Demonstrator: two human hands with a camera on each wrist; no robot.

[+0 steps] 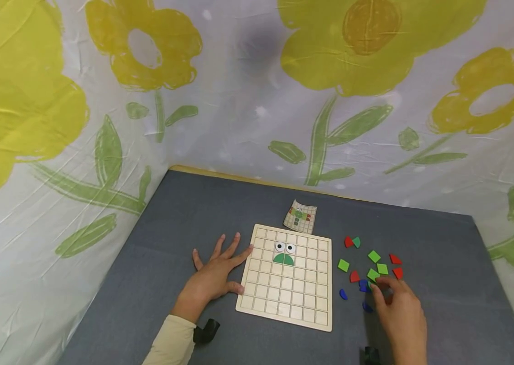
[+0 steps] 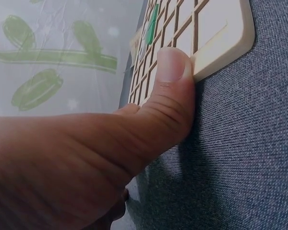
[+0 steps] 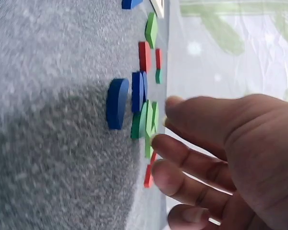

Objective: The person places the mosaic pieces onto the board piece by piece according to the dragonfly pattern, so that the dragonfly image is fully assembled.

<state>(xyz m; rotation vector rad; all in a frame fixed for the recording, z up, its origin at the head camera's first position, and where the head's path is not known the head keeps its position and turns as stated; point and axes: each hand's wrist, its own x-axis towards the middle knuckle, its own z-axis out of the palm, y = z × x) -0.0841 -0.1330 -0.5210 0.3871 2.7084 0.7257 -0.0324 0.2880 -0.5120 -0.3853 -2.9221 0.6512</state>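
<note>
A wooden grid board (image 1: 266, 303) lies on the dark cloth, bearing two eye pieces (image 1: 290, 249) and two dark green quarter-round pieces (image 1: 279, 258). My left hand (image 1: 215, 278) is spread at its left edge; the thumb (image 2: 170, 81) touches the rim near the front corner. To the right of the board, my right hand (image 1: 400, 309) hovers over loose pieces, fingers loosely bent and nothing visible between them. Nearest its fingertips are a dark green piece (image 3: 138, 123) and light green squares (image 1: 373, 275). A blue half-round piece (image 3: 116, 103) stands out closer to the wrist camera.
Behind the board lies a small picture card (image 1: 300, 218) with a coloured pattern. Several red pieces (image 1: 395, 259), a light green square (image 1: 343, 264) and a blue piece (image 1: 343, 294) lie scattered to the right. Flower-printed fabric (image 1: 239, 126) hangs behind the table.
</note>
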